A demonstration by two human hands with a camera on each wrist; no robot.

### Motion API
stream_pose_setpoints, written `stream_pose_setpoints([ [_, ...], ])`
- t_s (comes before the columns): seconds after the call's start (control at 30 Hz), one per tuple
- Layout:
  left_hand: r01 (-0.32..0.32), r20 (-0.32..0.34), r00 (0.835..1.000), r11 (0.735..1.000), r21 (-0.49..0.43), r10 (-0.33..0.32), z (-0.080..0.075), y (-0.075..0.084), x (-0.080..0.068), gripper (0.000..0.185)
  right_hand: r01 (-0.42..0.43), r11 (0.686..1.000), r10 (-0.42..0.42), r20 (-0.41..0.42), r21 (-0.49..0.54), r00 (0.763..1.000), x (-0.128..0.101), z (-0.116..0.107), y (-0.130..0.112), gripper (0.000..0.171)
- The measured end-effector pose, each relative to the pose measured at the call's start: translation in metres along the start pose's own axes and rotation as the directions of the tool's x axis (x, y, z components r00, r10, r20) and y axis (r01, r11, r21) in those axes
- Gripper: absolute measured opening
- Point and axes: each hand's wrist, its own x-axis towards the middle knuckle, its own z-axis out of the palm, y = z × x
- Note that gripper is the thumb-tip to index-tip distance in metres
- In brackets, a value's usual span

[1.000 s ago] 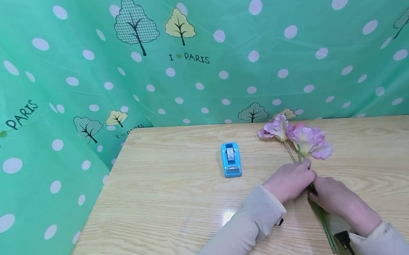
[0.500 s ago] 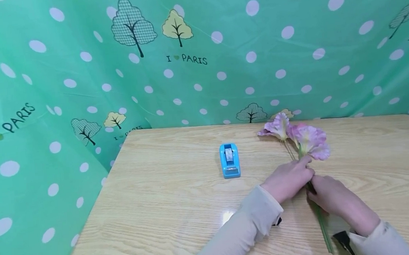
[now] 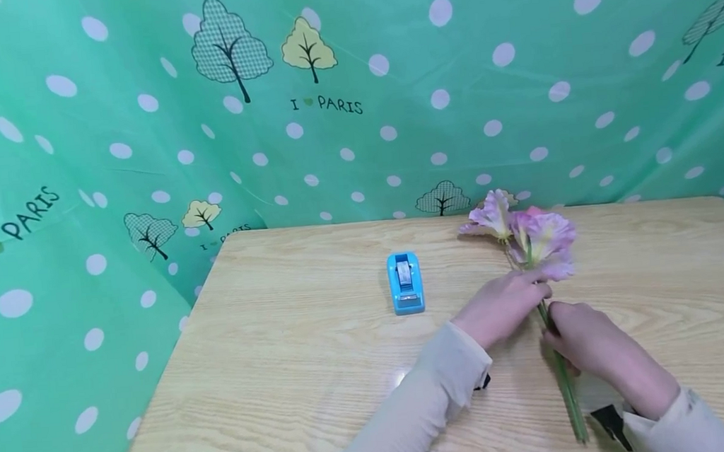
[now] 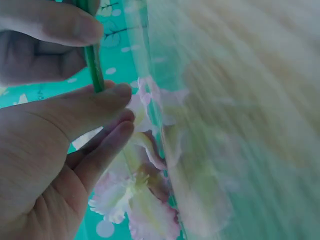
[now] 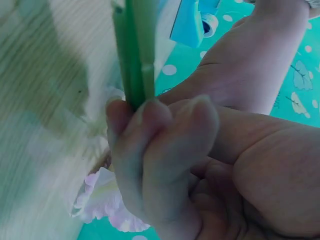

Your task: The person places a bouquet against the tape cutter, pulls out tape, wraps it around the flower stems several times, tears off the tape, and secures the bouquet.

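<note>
A bunch of purple-and-white artificial flowers (image 3: 545, 240) lies toward the table's back right, with a bit of pink behind the blossoms. Its green stems (image 3: 567, 394) slant toward the near side. Just below the blossoms, my left hand (image 3: 497, 309) pinches the stems between thumb and fingers; the left wrist view shows the green stem (image 4: 94, 65) meeting those fingertips. Lower down, my right hand (image 3: 591, 339) grips the same stems. In the right wrist view its fingers (image 5: 160, 150) curl round them, and stem ends stick out past the fingers.
A blue tape dispenser (image 3: 406, 283) with a roll in it stands on the wooden table (image 3: 271, 375), left of the flowers. Behind and to the left hangs a green dotted curtain (image 3: 349, 57) with printed trees.
The blossoms have shifted slightly, the left one rising a little. My left hand has slid a short way up and left along the stems, away from the right hand, which keeps its grip.
</note>
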Motion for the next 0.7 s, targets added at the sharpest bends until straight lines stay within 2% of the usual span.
stream_pose_setpoints([
  [0.13,0.011,-0.033,0.999,1.0,0.01,-0.011,-0.001,-0.005,-0.003,0.032,-0.017,1.0,0.017,0.013,0.006,1.0,-0.001,0.0,-0.004,0.015],
  [0.33,0.075,-0.022,0.997,0.996,0.056,-0.074,-0.005,-0.011,-0.004,0.042,-0.004,1.0,0.004,0.014,0.0,1.0,-0.003,0.0,-0.011,0.016],
  [0.7,0.167,-0.059,0.985,0.981,0.103,-0.162,-0.006,-0.017,-0.004,0.033,0.03,1.0,-0.03,-0.007,0.0,1.0,-0.006,-0.001,-0.017,0.016],
])
